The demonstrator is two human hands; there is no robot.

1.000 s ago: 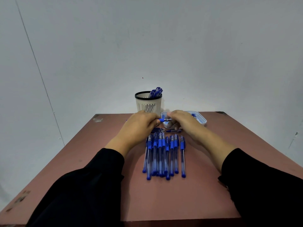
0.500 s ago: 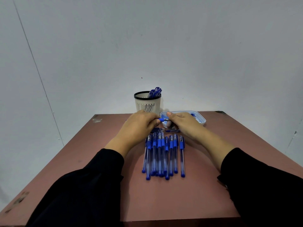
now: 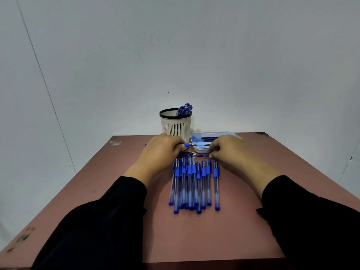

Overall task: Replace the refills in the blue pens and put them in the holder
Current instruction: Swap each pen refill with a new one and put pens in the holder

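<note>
— What's the left hand [image 3: 161, 151] doing, there just left of the frame's center?

— Its fingers are curled round a pen [image 3: 188, 144]. Only the blue grip and the tip poke out to the right, pointing at the tray [image 3: 196, 135].

— And the right hand [image 3: 227, 151]?

— Right of center, lowered to the table [image 3: 124, 191], fingers bent down. The fingertips [image 3: 211, 155] are pinching a small blue cap [image 3: 202, 155] that lies in front of the tray. The two hands are apart, with the tray's near corner between them.

— Where are the rest of the pens?

— A row of pens [image 3: 194, 184] lies in the middle of the frame, side by side, some overlapping, grips toward the far edge and ends toward the person. The rightmost one sits a little apart from the others. Just above that row, between the hands, there's a small bunch of thin dark refills [image 3: 188, 153] lying crosswise.

— The holder?

— The holder [image 3: 176, 125] stands upright at the far edge of the table, above center, white slotted wall, black rim. A few blue pens lean inside against its right side. The tray is just beside it to the right, pale blue, with dark refills lying in it.

— Anything else?

— Black sleeves [image 3: 109, 221] fill the lower corners, and a plain wall [image 3: 175, 45] takes the whole upper half.
</note>
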